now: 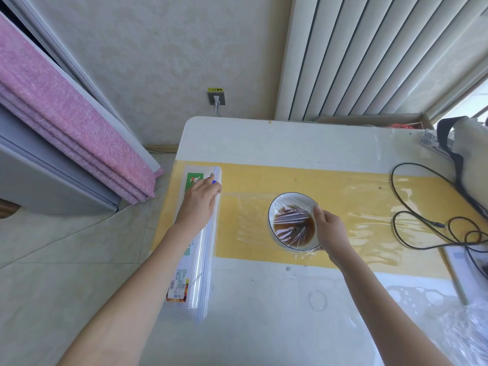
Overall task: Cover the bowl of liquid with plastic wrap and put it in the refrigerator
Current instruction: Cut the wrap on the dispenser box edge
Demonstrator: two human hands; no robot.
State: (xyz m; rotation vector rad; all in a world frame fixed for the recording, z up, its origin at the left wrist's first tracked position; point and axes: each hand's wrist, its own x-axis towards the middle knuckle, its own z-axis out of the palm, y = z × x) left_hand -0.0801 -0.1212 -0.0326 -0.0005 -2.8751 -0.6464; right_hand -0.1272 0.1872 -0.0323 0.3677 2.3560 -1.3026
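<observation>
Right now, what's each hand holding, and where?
Right hand grips the wrapped bowl at its right rim. Left hand pinches the blue slider on the plastic wrap dispenser.

From my remote seat the scene is bright with soft daylight entering at the upper right, where the window corner [475, 101] is washed out. Glare streaks the clear plastic wrap sheet [369, 220] lying on the white and yellow table [264, 138], and shadows are faint. The wide lens bends the white vertical blinds [369, 56] and softens the frame edges.
</observation>
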